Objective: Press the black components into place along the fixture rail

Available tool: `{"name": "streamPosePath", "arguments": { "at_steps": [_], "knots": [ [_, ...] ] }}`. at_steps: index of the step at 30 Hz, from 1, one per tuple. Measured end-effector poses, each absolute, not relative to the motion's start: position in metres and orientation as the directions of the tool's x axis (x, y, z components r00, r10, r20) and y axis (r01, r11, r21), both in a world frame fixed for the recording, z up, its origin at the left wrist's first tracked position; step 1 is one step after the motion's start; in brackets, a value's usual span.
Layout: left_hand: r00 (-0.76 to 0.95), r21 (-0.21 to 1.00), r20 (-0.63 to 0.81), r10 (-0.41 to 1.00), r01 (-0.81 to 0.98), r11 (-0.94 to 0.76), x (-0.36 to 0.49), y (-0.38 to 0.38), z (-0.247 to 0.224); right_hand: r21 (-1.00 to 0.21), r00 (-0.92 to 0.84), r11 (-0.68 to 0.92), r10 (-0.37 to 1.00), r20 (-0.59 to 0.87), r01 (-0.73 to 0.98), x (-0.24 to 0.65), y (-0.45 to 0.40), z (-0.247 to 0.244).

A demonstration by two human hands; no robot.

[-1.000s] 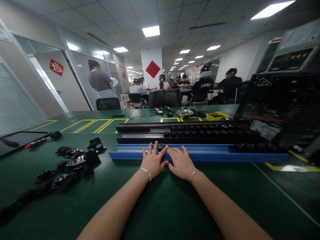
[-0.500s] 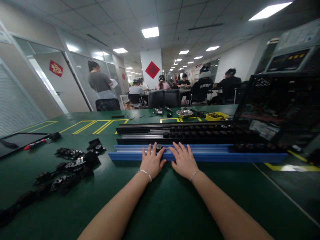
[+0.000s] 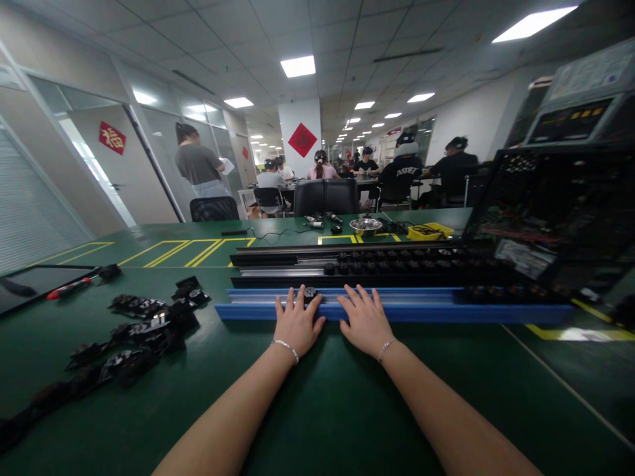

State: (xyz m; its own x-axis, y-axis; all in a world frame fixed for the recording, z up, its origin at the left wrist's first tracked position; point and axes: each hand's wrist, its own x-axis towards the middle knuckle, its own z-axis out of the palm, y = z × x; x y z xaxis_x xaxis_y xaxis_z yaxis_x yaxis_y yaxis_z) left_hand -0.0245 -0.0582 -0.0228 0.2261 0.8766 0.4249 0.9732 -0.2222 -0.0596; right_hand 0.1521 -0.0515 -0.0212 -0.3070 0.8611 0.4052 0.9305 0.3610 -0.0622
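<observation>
Loose black parts with bright metal faces [image 3: 163,317]: a heap on the green table [image 3: 307,423], left of the left hand.

Left hand [image 3: 296,326]: palm down, fingers fanned, thumb held apart from the index finger; its fingertips are at the blue channel. Closed around nothing.

Small round black part with a grey-marked face [image 3: 310,293]: one, in the blue channel, between the left hand's index and middle fingertips. Whether they press on it, cannot tell.

Long blue channel with a silvery inside [image 3: 421,313]: runs lengthwise under both hands' fingertips; a row of dark round parts [image 3: 496,293] sits in its end, right of the right hand.

Right hand [image 3: 366,320]: palm down, fingers moderately spread, thumb out to the left; fingertips over the blue channel, holding nothing, apart from the black part.

Long black channels [image 3: 245,260]: parallel, just beyond both hands; dark round parts line their right stretch.

Round silver metal bowl [image 3: 366,233]: well beyond the right hand; small pieces inside, too small to tell.

Yellow basket [image 3: 429,236]: beyond and right of the right hand; dark items inside, unclear.
</observation>
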Motion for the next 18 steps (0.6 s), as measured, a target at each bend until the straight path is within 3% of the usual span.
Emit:
{"name": "streamPosePath", "arguments": {
  "at_steps": [18],
  "knots": [
    [0.12, -0.049, 0.441, 0.889, 0.993, -0.11, -0.0296, -0.0612, -0.016, -0.064, -0.308, 0.362, 0.863, 0.4, 0.93, 0.1524, -0.0513, -0.0208]
  ]
}}
